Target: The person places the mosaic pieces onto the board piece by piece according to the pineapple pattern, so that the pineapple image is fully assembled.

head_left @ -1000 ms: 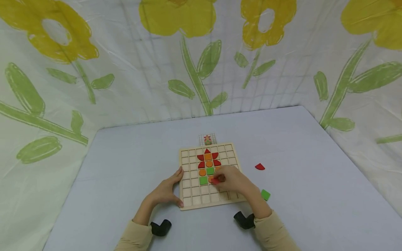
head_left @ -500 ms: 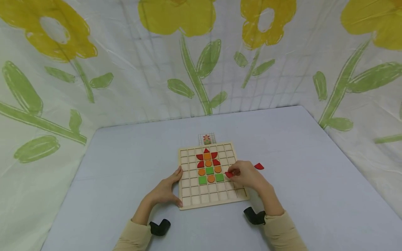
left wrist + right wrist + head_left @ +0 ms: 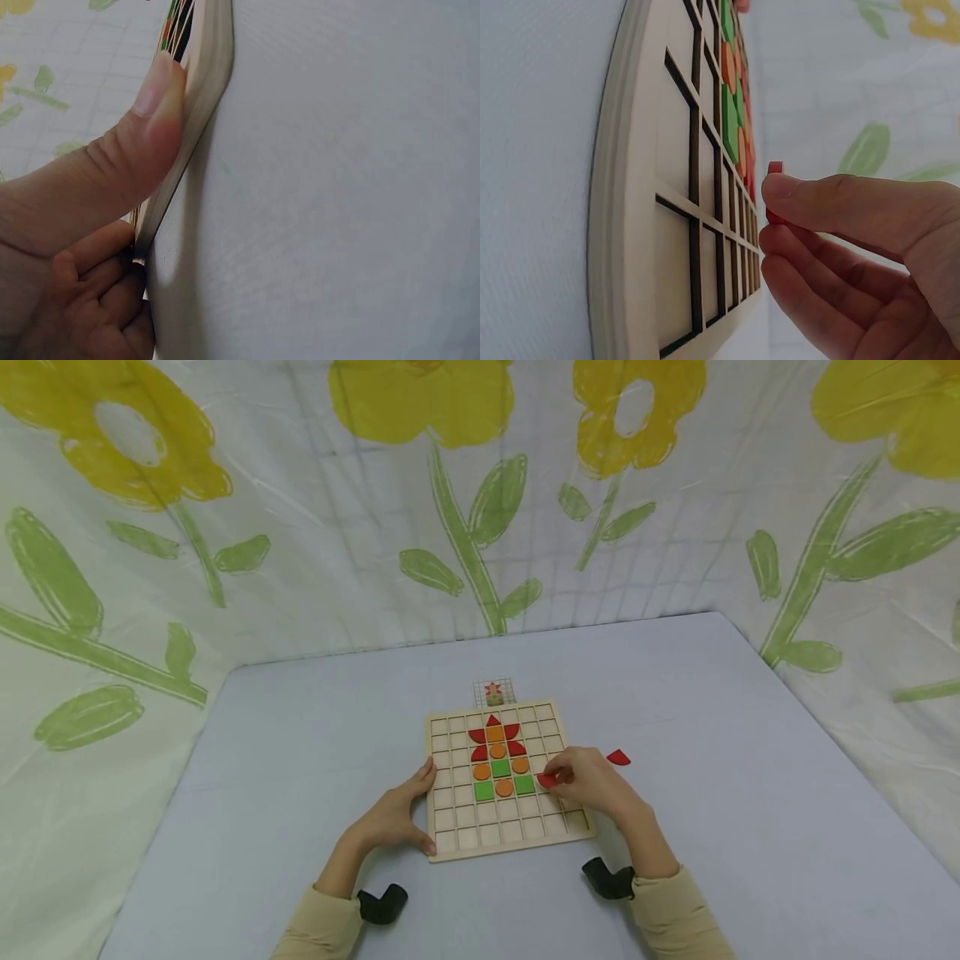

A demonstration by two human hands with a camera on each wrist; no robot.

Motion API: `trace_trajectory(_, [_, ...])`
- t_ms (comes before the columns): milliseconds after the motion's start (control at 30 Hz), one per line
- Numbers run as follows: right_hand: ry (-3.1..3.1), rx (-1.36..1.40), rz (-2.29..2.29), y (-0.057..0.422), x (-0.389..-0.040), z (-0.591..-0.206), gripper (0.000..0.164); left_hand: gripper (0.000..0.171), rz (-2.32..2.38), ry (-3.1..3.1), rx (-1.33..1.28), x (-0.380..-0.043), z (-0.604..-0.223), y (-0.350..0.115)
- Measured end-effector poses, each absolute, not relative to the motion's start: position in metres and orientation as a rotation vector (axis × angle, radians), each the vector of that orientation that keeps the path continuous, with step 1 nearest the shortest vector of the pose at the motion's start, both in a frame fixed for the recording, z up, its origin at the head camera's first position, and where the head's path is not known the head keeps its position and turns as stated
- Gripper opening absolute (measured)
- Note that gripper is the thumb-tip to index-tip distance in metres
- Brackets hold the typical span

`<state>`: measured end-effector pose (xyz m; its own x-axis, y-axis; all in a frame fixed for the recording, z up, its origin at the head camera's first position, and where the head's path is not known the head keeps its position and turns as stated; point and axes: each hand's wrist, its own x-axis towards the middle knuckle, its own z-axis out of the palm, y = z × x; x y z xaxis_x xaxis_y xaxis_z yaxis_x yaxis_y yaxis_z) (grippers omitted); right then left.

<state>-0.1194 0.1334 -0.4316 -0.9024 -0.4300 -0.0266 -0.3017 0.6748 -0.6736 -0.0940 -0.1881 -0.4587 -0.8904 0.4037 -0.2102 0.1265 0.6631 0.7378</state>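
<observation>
My right hand (image 3: 592, 777) pinches a red quarter-circle tile (image 3: 547, 780) between thumb and fingers, over the right part of the wooden grid board (image 3: 457, 838). In the right wrist view the red tile (image 3: 775, 168) shows edge-on beside the grid. My left hand (image 3: 393, 814) rests along the board's left edge, thumb (image 3: 154, 124) at the near corner and fingers further up. Set in the grid are red curved tiles (image 3: 478, 752), orange round tiles (image 3: 497, 750), an orange square (image 3: 496, 733) and green squares (image 3: 484, 791).
Just behind the board lies a small pattern card (image 3: 493, 692) with a similar figure. Another red tile (image 3: 618, 757) lies on the white table (image 3: 322, 735) to the right of my right hand. A flower-printed cloth (image 3: 300, 568) hangs behind the table.
My right hand has moved right from the pattern's lower rows with the red tile, then stayed nearly still. A loose green square has gone from sight near the right forearm. My left hand stays put.
</observation>
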Motion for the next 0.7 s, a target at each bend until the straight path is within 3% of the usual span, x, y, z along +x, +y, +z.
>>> trace_trajectory(700, [2.706, -0.59, -1.035, 0.1324, -0.1188, -0.4324, 0.017, 0.118, 1.077, 2.527, 0.421, -0.0934, -0.4573, -0.1875])
